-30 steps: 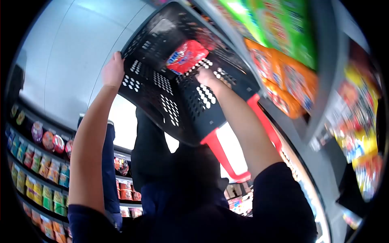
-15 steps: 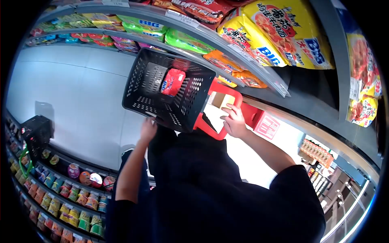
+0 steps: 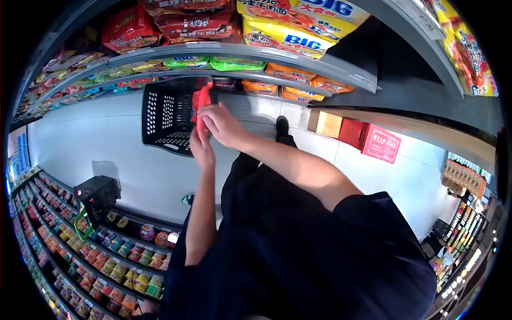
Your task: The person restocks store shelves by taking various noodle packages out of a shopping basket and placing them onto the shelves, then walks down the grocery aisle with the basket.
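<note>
A black shopping basket with perforated walls hangs over the aisle floor, its red handle raised on the near side. My right hand is closed on the handle, its fingers curled over the red bar. Just below it, my left hand grips the handle's lower end; its fingertips are partly hidden. A red packet shows inside the basket, mostly covered by the handle and my right hand.
Shelves of bagged instant noodles, yellow packs and red packs among them, run along the top. Cup-noodle shelves line the lower left. Another black basket stands there. A red box sits at the right.
The basket has moved left and turned, so its handle appears edge-on. My left hand has come from the basket's near wall to the handle, beside my right hand.
</note>
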`<state>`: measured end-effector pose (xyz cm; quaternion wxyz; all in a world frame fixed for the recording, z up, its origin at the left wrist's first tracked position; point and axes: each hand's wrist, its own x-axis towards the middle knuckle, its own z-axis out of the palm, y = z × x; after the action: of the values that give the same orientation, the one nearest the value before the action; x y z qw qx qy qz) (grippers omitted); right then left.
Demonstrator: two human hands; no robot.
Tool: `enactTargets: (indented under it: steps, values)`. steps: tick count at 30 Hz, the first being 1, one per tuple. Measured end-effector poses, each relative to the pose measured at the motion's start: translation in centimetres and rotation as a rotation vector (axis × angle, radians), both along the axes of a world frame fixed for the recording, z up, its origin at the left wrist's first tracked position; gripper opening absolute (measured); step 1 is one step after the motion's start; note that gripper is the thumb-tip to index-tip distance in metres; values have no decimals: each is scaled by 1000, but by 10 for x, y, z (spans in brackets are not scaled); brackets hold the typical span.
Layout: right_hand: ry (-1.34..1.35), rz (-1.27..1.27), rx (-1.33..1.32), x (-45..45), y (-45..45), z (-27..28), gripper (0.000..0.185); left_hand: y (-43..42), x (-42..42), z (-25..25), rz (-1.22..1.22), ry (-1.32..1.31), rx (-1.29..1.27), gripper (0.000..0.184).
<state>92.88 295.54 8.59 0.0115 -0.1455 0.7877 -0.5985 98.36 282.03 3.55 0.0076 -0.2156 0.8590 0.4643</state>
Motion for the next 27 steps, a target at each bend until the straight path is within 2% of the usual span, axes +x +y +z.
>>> enactTargets:
  steps: [1, 3, 4, 5, 6, 8, 9, 10, 12, 13, 15, 18, 19, 21, 23, 25, 27]
  values:
    - [-11, 71, 37, 5, 9, 3, 15, -3, -11, 20, 31, 41, -47, 53]
    - [24, 327, 264, 15, 49, -3, 15, -28, -25, 10, 23, -51, -499, 53]
    - [-2, 374, 260, 24, 75, -21, 16, -42, -33, 3, 52, -63, -548, 52]
    - [-103, 387, 385, 35, 104, -37, 22, -55, -43, 5, 29, -144, -530, 48]
    - [-241, 296, 367, 52, 141, -56, 23, -66, -52, 8, 20, -170, -519, 45]
    - [-322, 176, 559, 96, 227, -146, 25, -80, -56, 15, -39, -171, -489, 35]
    - [-612, 74, 699, 111, 265, -120, 25, -83, -57, 18, -81, -153, -484, 33]
    - [-717, 149, 909, 140, 324, -183, 29, -85, -57, 17, -92, -167, -504, 34]
    - [-938, 10, 1055, 191, 400, -188, 35, -76, -56, 16, -121, -174, -523, 35]
    - [-1016, -23, 1078, 221, 440, -212, 37, -73, -53, 9, -135, -178, -555, 36]
    - [-1076, 19, 1086, 250, 477, -185, 35, -56, -43, 1, -163, -171, -562, 37]
    - [-1108, -62, 1005, 289, 515, -211, 32, -38, -22, -10, -190, -182, -551, 35]
    - [-1010, -70, 999, 296, 517, -218, 22, -29, -19, -8, -189, -194, -545, 34]
    - [-860, 33, 1059, 297, 510, -236, 21, -11, -14, -2, -164, -241, -488, 33]
    - [-1010, -131, 798, 269, 477, -222, 27, 0, -12, -5, -149, -265, -466, 33]
    - [-979, -426, 601, 242, 444, -215, 29, -1, -11, -26, -144, -269, -477, 32]
    - [-814, -477, 392, 227, 437, -236, 29, 1, -12, -48, -135, -288, -427, 30]
